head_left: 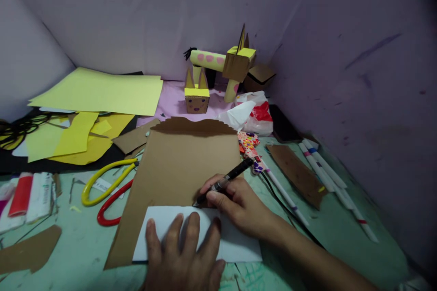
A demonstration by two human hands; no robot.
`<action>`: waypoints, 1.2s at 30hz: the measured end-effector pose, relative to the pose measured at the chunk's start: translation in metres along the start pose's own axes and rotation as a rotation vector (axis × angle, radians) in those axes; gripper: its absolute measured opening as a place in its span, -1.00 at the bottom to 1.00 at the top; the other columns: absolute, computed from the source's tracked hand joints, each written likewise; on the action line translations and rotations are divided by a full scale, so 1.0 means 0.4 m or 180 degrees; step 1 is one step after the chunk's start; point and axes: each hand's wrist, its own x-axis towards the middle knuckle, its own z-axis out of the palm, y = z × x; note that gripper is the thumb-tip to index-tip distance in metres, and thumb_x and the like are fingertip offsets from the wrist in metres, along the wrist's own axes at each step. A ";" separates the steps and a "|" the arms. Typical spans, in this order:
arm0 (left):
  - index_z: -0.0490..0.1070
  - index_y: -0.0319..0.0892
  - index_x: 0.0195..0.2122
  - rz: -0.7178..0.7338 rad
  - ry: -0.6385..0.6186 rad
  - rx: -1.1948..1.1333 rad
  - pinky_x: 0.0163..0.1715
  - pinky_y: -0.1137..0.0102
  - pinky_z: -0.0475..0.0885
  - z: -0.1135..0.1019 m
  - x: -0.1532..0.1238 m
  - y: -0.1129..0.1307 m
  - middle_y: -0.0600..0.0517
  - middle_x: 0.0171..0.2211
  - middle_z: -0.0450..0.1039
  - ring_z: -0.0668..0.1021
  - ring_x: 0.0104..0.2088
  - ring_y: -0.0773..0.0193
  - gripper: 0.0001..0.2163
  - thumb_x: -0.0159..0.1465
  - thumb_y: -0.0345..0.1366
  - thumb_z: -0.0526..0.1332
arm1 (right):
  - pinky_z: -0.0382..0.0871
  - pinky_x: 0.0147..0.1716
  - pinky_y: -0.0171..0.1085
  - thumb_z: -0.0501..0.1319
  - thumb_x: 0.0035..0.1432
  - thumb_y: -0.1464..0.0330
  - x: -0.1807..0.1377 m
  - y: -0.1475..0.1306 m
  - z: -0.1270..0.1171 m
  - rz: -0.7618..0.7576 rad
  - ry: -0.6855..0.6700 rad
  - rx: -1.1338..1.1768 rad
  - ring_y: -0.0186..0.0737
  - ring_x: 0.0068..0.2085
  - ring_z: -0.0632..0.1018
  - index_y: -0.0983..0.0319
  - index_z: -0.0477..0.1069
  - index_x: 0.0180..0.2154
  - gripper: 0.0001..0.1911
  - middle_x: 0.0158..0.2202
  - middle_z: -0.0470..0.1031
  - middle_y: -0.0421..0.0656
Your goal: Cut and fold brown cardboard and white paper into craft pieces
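A sheet of brown cardboard lies flat in front of me, its far edge cut wavy. Across its near end rests a white rectangular piece of paper or card. My left hand presses down on that white piece with its fingers spread. In my right hand is a black pen, gripped near its point. The pen's tip meets the cardboard right along the far edge of the white piece. Scissors with one yellow handle and one red handle lie left of the cardboard, blades hidden beneath it.
Yellow paper sheets are stacked at the back left. A cardboard animal model and a small box face stand against the wall. White markers, a curved cardboard strip and a dark phone-like slab lie on the right.
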 end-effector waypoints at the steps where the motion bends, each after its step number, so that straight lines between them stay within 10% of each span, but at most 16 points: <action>1: 0.49 0.08 -0.11 0.0009 -0.0011 0.0008 -0.06 -0.31 0.10 0.000 -0.001 -0.001 -0.13 -0.19 0.52 0.49 -0.22 -0.13 -0.69 0.25 -0.01 0.06 | 0.39 -0.35 -0.28 0.10 0.13 0.45 -0.001 -0.001 -0.002 -0.0028 0.0013 -0.0035 -0.30 -0.39 0.48 0.27 0.44 -0.32 -0.85 -0.40 0.48 -0.14; 36: 0.53 0.02 -0.10 0.0492 -0.0133 0.0562 -0.32 -0.26 0.29 -0.024 0.029 -0.010 -0.23 -0.25 0.55 0.52 -0.35 -0.14 -0.66 0.13 -0.31 0.12 | 0.36 -0.35 -0.26 0.09 0.13 0.41 -0.082 0.016 -0.068 -0.0106 0.0465 -0.0316 -0.24 -0.34 0.49 0.23 0.43 -0.34 -0.86 -0.38 0.49 -0.11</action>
